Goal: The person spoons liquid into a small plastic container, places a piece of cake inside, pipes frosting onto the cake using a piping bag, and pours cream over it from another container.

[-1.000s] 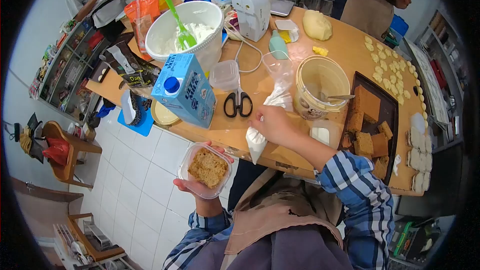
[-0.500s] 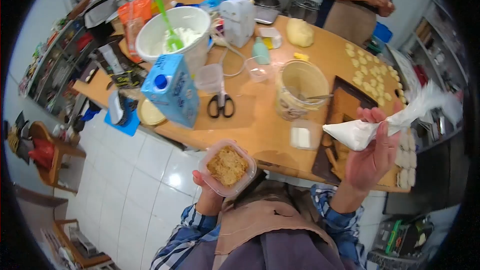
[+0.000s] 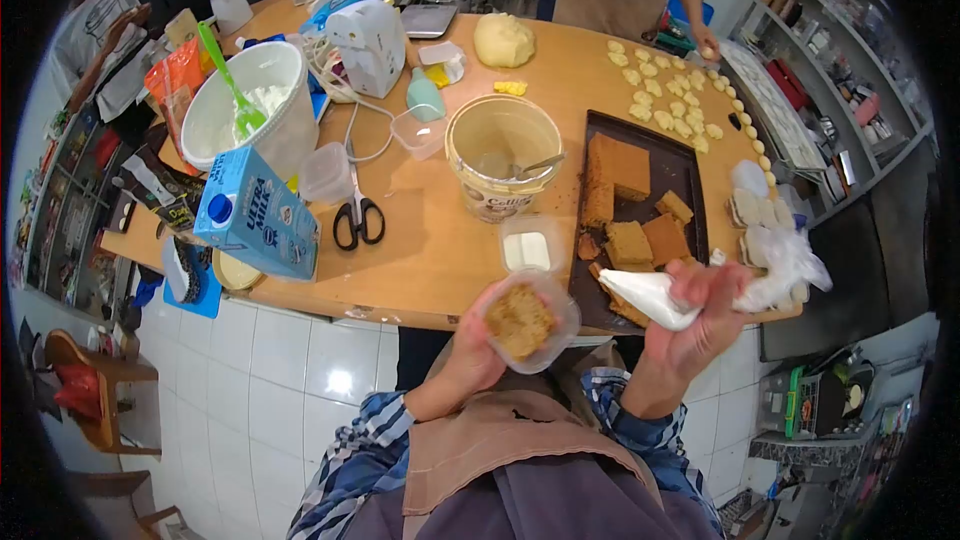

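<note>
My left hand (image 3: pixel 472 352) is closed around a clear plastic tub (image 3: pixel 568 328), held up in front of the table edge. A layer of crumbly brown cake (image 3: pixel 519 321) lies inside it. In my right hand (image 3: pixel 690 345) is a piping bag (image 3: pixel 652 297) of white cream, gripped near its filled end. Its tip points left, above and to the right of the tub and apart from it. The bag's loose plastic end trails off to the right. Just beyond the tub stands a smaller clear tub with a white filling (image 3: pixel 526 252).
A dark tray (image 3: pixel 680 155) holds cut brown cake (image 3: pixel 618 168). Nearby are a large cream-coloured bucket (image 3: pixel 500 202) with a spoon, black scissors (image 3: pixel 358 224), a blue milk carton (image 3: pixel 262 225) and a white bowl (image 3: pixel 292 130) with a green spatula. Across the table, another person's hand (image 3: pixel 706 45) touches dough pieces.
My view has turned right, showing more of the cake tray. The tub and the piping bag are nearer each other. The other person has reached one hand down to the dough pieces.
</note>
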`<state>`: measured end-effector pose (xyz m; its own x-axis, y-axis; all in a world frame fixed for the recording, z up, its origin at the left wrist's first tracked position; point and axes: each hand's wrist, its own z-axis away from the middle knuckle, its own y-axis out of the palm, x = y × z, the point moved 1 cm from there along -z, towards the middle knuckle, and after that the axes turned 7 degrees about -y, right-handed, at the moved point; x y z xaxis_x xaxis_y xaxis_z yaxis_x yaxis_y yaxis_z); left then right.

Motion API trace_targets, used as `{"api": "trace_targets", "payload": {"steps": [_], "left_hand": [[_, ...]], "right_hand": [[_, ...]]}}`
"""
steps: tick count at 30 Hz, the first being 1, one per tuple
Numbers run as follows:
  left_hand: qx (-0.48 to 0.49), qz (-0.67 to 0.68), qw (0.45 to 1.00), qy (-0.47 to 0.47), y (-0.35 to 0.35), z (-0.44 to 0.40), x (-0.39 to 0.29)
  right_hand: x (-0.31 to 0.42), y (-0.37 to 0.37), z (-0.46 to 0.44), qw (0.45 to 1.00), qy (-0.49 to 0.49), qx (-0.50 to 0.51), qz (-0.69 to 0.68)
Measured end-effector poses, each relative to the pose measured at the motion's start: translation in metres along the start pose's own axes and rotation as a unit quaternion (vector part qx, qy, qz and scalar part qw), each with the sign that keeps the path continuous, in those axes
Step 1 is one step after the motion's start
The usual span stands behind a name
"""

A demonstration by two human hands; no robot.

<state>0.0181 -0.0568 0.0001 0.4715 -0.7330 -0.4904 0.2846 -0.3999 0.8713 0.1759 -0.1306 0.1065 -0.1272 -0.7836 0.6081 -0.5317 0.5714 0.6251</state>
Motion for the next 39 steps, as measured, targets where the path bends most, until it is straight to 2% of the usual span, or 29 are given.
{"api": "trace_targets", "payload": {"steps": [4, 7, 12, 18, 30, 32, 36, 39], "left_hand": [[0.042, -0.037, 0.998, 0.014, 0.013, -0.011, 0.008], [0.055, -0.068, 0.996, 0.023, 0.023, -0.013, 0.008], [0.042, -0.100, 0.994, 0.025, 0.019, -0.016, 0.013], [0.046, -0.127, 0.991, 0.005, 0.024, -0.013, 0.009], [0.044, -0.157, 0.987, -0.003, 0.018, -0.010, 0.010], [0.044, -0.159, 0.986, -0.004, 0.018, -0.010, 0.010], [0.054, -0.144, 0.988, -0.021, 0.019, -0.010, 0.009], [0.057, -0.142, 0.988, -0.021, 0.019, -0.011, 0.010]], "right_hand": [[0.012, 0.003, 0.007, 0.993, -0.084, 0.082, 0.002], [0.007, 0.004, 0.015, 0.983, -0.124, 0.125, 0.055], [0.004, 0.005, 0.023, 0.978, -0.117, 0.171, 0.040], [-0.001, 0.012, 0.025, 0.969, -0.099, 0.212, 0.084], [0.000, 0.022, 0.023, 0.967, -0.047, 0.217, 0.125], [-0.003, 0.023, 0.021, 0.958, -0.085, 0.245, 0.119], [0.000, 0.022, 0.023, 0.966, -0.045, 0.232, 0.104], [0.000, 0.023, 0.021, 0.964, -0.055, 0.247, 0.086]]}}
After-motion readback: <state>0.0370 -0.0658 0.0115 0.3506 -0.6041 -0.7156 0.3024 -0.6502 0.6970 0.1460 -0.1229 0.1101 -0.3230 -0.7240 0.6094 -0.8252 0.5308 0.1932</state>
